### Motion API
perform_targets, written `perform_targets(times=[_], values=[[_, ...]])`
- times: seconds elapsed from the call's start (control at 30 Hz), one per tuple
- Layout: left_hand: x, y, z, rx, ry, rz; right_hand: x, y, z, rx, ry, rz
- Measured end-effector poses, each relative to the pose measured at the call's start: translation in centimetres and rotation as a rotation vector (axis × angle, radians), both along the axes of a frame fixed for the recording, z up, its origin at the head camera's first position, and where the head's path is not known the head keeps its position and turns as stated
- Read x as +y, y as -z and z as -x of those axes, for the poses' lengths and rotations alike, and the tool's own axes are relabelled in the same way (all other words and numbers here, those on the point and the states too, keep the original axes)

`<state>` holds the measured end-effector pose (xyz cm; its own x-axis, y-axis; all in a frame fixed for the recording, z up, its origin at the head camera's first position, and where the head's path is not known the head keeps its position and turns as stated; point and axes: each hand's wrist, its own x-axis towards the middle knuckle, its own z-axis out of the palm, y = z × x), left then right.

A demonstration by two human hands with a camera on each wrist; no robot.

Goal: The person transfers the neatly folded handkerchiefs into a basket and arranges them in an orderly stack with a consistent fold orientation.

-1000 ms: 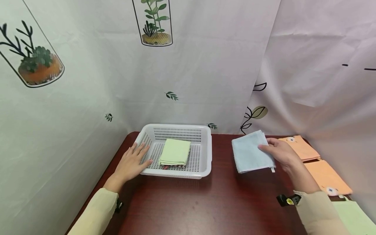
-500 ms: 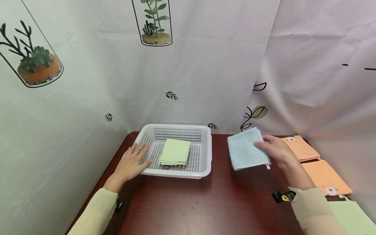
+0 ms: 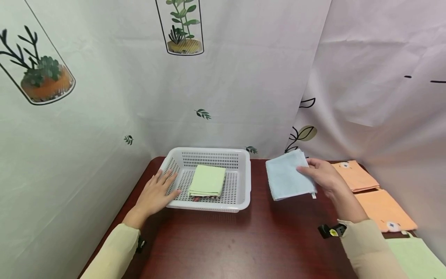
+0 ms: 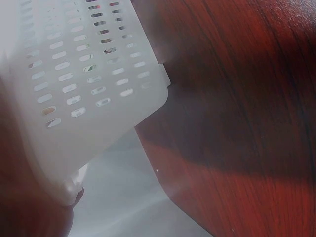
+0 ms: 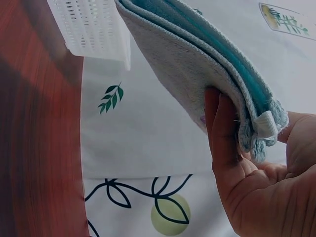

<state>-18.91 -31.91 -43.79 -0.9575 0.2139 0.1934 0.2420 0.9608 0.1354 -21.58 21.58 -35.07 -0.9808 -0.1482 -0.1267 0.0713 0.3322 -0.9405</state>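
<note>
Printed curtains close off the dark red surface [image 3: 226, 240] on the far sides. At 3 o'clock of the white basket [image 3: 244, 186], the right hand [image 3: 322, 174] pinches a folded blue towel [image 3: 285, 178] above the surface; its thumb is hidden behind the cloth. At 9 o'clock, the left hand [image 3: 155, 193] rests flat, fingers straight, against the basket's wall. A folded green towel [image 3: 207, 180] covers something reddish, barely showing. Orange cloths [image 3: 379, 205] lie at 3 o'clock, one green cloth [image 3: 416, 259] cut off by the frame.

A makeshift recording booth: plant-printed curtains [image 3: 223, 85] hang from 9 to 3 o'clock around a dark wooden surface [image 3: 244, 240].
</note>
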Motion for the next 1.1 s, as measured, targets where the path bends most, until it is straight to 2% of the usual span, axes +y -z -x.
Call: perform_targets(times=[1.1], values=[[-0.1, 0.2, 0.2, 0.003, 0.003, 0.006, -3.3, -0.5, 1.2, -0.003, -0.01, 0.034]])
